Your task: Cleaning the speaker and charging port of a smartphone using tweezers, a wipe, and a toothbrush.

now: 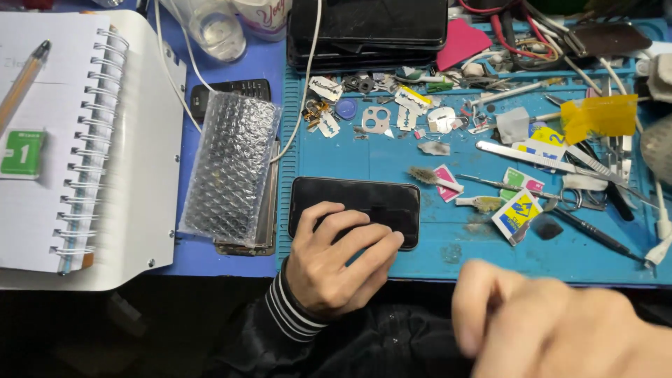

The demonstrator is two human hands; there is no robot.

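A black smartphone (364, 199) lies flat, screen up, near the front of a blue work mat (448, 238). My left hand (332, 259) rests on its near edge, fingers spread over the glass and pressing it down; a striped cuff shows at the wrist. My right hand (553, 329) hangs blurred at the lower right, off the mat, fingers curled; I cannot tell whether anything is in it.
A bubble-wrap pouch (231, 168) lies over another phone left of the mat. A spiral notebook (77, 147) with a pen (24, 80) is far left. Tweezers (539, 159), brushes (430, 176), small packets (516, 213), razor blades and tiny parts litter the mat's back and right. Black cases (367, 31) are stacked behind.
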